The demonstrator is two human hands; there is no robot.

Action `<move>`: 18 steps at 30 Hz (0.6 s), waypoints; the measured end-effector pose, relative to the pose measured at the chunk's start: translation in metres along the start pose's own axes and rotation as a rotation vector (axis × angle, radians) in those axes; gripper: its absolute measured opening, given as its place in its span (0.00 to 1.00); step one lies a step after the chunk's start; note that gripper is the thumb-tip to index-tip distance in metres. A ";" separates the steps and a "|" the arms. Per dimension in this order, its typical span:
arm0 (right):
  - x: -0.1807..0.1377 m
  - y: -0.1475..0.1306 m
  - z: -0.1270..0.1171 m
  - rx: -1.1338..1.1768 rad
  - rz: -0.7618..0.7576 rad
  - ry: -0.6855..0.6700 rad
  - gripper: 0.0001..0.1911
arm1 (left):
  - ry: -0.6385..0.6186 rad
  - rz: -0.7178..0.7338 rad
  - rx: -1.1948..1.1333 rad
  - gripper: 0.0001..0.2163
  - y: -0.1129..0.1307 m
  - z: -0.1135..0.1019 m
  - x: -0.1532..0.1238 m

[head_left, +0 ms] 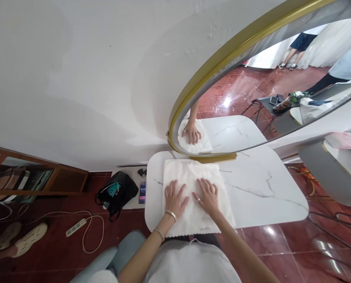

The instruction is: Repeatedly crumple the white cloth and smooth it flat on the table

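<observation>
A white towel (193,173) with a scalloped edge lies flat on the left part of a white marbled table (261,184). My left hand (176,199) rests on the towel's left half, palm down with the fingers spread; a bracelet and a bangle circle that wrist. On the towel's right half lies my right hand (207,197), flat with its fingers apart and a ring on one finger. Neither hand grips anything. Small lettering shows near the towel's front edge, too faint to read.
A gold-framed mirror (222,133) stands at the table's back edge. Left of the table are a black bag (122,192), a power strip (76,227) with its cord, and another person's shoe (32,239). A grey chair (335,173) stands at the right.
</observation>
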State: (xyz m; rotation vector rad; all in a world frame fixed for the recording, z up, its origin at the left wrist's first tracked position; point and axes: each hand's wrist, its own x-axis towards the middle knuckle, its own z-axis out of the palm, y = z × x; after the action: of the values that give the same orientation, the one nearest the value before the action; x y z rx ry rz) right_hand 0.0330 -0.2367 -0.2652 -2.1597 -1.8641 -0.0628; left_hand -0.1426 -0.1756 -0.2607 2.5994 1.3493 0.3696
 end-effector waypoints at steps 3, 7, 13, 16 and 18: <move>0.031 0.008 0.005 0.007 -0.068 -0.022 0.32 | 0.010 -0.018 -0.055 0.23 0.006 0.009 0.045; 0.061 -0.010 0.015 0.041 -0.057 -0.072 0.31 | 0.023 -0.026 -0.045 0.22 -0.006 0.011 0.071; 0.074 -0.056 0.028 0.117 0.129 -0.080 0.32 | 0.074 -0.072 0.038 0.20 -0.036 -0.004 0.052; 0.071 -0.083 0.032 0.133 0.055 -0.137 0.30 | 0.099 -0.137 0.087 0.21 -0.053 -0.014 0.030; 0.065 -0.097 0.034 0.144 -0.062 -0.156 0.31 | 0.108 -0.192 0.115 0.21 -0.065 -0.019 0.011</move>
State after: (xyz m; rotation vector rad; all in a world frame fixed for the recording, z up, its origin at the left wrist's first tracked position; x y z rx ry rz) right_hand -0.0562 -0.1542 -0.2657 -2.0624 -1.9536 0.2264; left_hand -0.1928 -0.1283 -0.2591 2.5420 1.6872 0.4185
